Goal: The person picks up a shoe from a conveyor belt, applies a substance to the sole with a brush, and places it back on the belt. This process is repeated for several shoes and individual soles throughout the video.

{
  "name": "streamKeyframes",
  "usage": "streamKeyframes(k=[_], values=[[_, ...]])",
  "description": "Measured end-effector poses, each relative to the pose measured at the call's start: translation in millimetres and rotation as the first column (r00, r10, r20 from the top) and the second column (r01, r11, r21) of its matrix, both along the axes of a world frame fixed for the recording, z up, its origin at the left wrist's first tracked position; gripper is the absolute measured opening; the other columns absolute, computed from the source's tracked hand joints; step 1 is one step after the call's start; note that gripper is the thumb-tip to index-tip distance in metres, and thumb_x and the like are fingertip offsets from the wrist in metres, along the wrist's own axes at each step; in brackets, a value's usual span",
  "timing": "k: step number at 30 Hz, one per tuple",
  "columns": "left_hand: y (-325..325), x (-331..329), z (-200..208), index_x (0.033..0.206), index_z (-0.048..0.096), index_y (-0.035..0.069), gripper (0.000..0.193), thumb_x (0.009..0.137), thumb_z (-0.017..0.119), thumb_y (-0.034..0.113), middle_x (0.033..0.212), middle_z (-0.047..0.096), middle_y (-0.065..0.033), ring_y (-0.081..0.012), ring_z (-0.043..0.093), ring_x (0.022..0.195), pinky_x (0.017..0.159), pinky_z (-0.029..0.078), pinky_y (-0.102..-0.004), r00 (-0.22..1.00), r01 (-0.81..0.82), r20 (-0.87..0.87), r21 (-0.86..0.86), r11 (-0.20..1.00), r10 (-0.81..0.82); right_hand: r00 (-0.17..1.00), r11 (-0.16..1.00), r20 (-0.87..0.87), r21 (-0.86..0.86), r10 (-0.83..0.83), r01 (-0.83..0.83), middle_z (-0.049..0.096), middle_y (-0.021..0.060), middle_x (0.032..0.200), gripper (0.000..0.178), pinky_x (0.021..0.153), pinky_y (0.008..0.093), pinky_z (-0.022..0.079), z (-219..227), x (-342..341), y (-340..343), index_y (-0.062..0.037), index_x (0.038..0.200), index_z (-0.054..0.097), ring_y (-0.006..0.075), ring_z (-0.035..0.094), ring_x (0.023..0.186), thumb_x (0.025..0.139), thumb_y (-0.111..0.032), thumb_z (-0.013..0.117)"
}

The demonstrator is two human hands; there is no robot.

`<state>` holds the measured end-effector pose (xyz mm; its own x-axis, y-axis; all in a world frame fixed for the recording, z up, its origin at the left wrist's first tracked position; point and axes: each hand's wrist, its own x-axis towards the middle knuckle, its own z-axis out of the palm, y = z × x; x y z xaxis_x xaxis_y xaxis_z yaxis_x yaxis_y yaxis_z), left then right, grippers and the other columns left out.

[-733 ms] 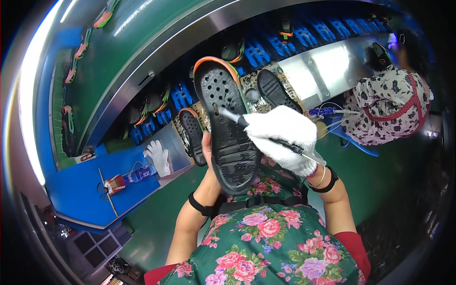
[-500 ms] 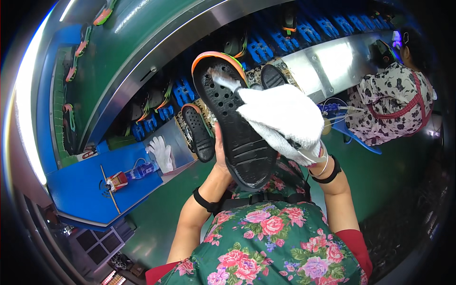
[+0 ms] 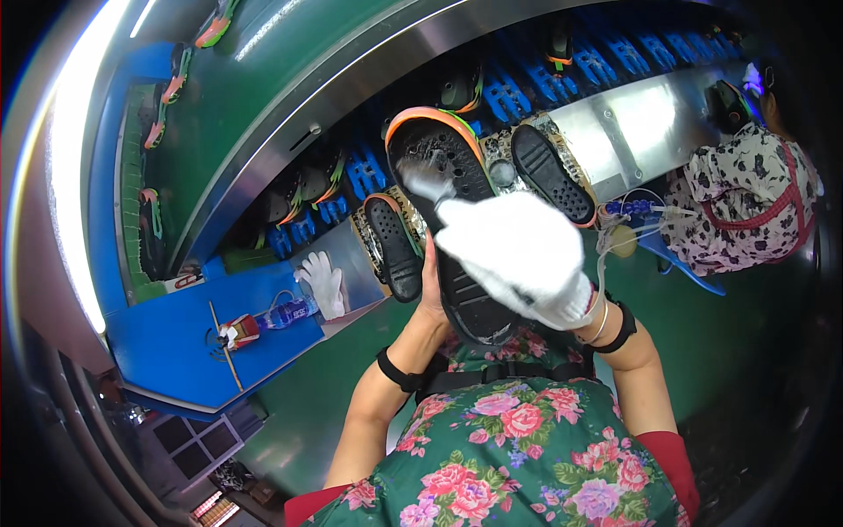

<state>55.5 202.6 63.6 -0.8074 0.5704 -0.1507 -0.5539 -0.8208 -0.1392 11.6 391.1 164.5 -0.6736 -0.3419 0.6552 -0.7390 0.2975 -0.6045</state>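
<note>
A large black shoe sole [image 3: 474, 303] with holes across its far part and an orange rim is held up in front of me. My left hand [image 3: 428, 290], bare, grips its left edge, the thumb along the side and the other fingers hidden beneath. In a white knit glove, my right hand [image 3: 518, 255] is closed round a brush [image 3: 428, 182], whose handle is mostly hidden. The blurred bristles lie over the holed part of the sole. Two other black soles, one to the left [image 3: 392, 250] and one to the right [image 3: 553, 171], lie on the bench beyond.
A white glove [image 3: 323, 283], a blue-labelled bottle [image 3: 290, 312] and a small red box [image 3: 239, 332] lie around the blue table [image 3: 167, 334]. A round lid-like piece [image 3: 502, 173] sits between the soles. Blue racks [image 3: 505, 97] line the machine; another person [image 3: 742, 202] sits at right.
The view has shifted, moving the whole scene rightward. My right hand and the brush have come a little nearer along the sole, uncovering more of the right-hand sole behind.
</note>
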Motion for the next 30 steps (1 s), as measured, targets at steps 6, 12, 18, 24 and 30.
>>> streamKeyframes(k=[6,12,18,24,30], values=[[-2,-14,0,0.157,0.040,0.013,0.081,0.102,0.034,0.073,0.153,0.050,-0.0147,-0.0328,0.053,0.138,0.118,0.041,-0.0509,0.975,-0.148,-0.189,-0.138,0.979,0.121,0.999,0.972,0.040,-0.231,-0.027,0.036,0.077,0.0118,0.108,0.030,0.077,0.0372,0.057,-11,-9,3,-0.0071,0.112,0.078,0.0284,0.073,0.089,0.082,-0.005,0.078],[2,-38,16,0.160,0.033,0.014,0.080,0.101,0.045,0.067,0.155,0.046,-0.0196,-0.0346,0.054,0.135,0.113,0.047,-0.0524,0.940,-0.236,-0.337,-0.517,0.823,0.058,0.994,0.977,0.056,-0.197,0.089,-0.076,0.077,0.0125,0.111,0.028,0.081,0.0368,0.057,-23,7,-10,-0.0086,0.109,0.079,0.0277,0.074,0.096,0.081,-0.004,0.079],[16,-49,36,0.161,0.030,0.010,0.106,0.089,0.037,0.088,0.159,0.043,-0.0128,-0.0411,0.052,0.136,0.113,0.045,-0.0558,0.955,-0.181,-0.280,-0.274,0.944,0.101,1.000,0.989,-0.011,-0.148,-0.004,0.003,0.076,0.0123,0.113,0.032,0.082,0.0393,0.059,-24,2,-7,-0.0064,0.114,0.077,0.0296,0.073,0.095,0.082,-0.005,0.077],[26,-56,37,0.156,0.036,0.013,0.096,0.090,0.047,0.081,0.145,0.056,-0.0176,-0.0507,0.054,0.128,0.103,0.050,-0.0667,0.945,-0.238,-0.249,-0.084,0.968,0.210,0.974,0.921,0.212,-0.389,0.075,0.013,0.078,0.0118,0.108,0.024,0.082,0.0369,0.058,-24,8,0,-0.0092,0.106,0.080,0.0267,0.074,0.093,0.082,-0.006,0.079],[8,-71,27,0.158,0.035,0.023,0.087,0.091,0.052,0.077,0.143,0.052,-0.0314,-0.0542,0.061,0.115,0.098,0.053,-0.0669,0.930,-0.116,-0.362,-0.141,0.983,0.057,0.999,0.965,0.038,-0.260,0.022,-0.011,0.078,0.0093,0.105,0.022,0.081,0.0362,0.059,-31,23,-13,-0.0080,0.104,0.080,0.0251,0.074,0.092,0.082,-0.008,0.080]])
